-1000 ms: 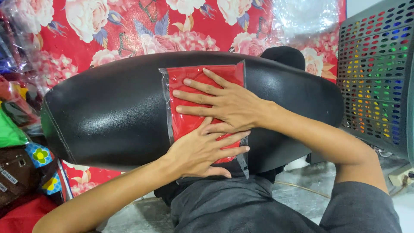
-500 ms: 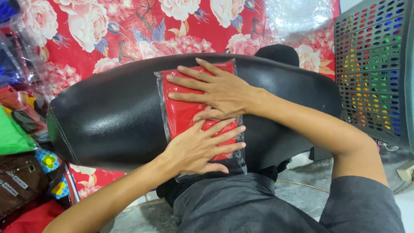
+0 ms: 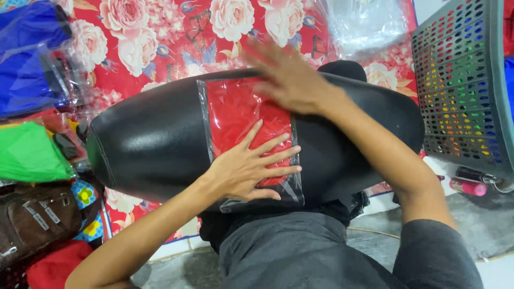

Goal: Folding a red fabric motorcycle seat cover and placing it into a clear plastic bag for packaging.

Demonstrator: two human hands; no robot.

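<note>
A red cloth sealed in a clear plastic bag (image 3: 235,109) lies across a black padded seat (image 3: 150,144) on my lap. My left hand (image 3: 251,168) presses flat on the bag's near end with its fingers spread. My right hand (image 3: 289,75) is blurred with motion and hovers over the bag's far right corner, fingers apart, holding nothing.
A red floral sheet (image 3: 176,32) covers the floor behind the seat. Bagged blue cloth (image 3: 27,64) and green cloth (image 3: 29,152) lie at the left, above a brown bag (image 3: 35,222). A grey perforated basket (image 3: 463,91) stands at the right, a pink tube (image 3: 468,186) below it.
My right hand has lifted off the middle of the bag and swept toward its far right corner. My left hand stays pressed on the near end.
</note>
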